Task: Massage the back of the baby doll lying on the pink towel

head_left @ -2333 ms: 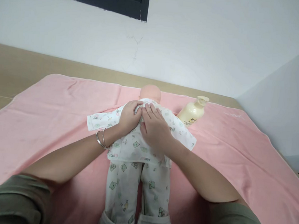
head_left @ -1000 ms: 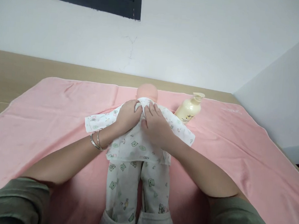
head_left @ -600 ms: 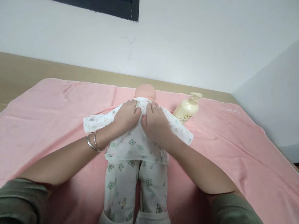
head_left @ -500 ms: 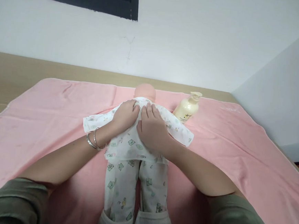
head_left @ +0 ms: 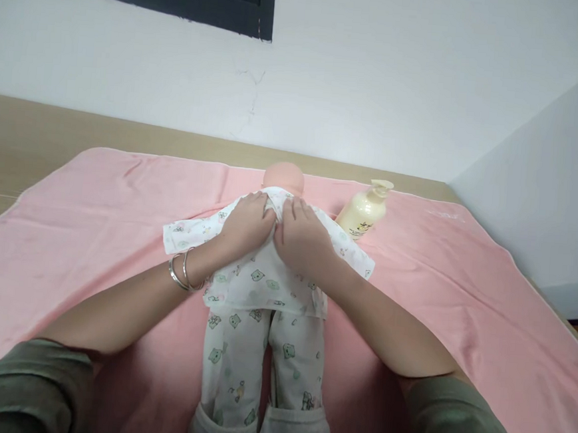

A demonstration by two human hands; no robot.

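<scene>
A baby doll (head_left: 283,176) lies stretched out with its bald head away from me, no face showing. It wears a white long-sleeved shirt (head_left: 258,284) and matching trousers (head_left: 241,353), both printed with small green animals. My left hand (head_left: 251,221) is on the upper part of the shirt, its fingers bent and closed on the cloth near the collar. Close beside it, my right hand (head_left: 304,238) has curled fingers pinching the shirt on the other side. Between the two thumbs the fabric is bunched; the fingertips are partly hidden.
Under the doll spreads a pink blanket (head_left: 464,283) on a wooden surface (head_left: 40,127). A cream pump bottle (head_left: 364,212) leans or lies tilted by the doll's right-side sleeve. A white wall (head_left: 359,82) rises behind, with a dark frame (head_left: 186,1) at upper left.
My right hand's fingers, flatter and more spread before, have curled in on the shirt. Both hands have drawn slightly closer together, and the fabric between them is more gathered.
</scene>
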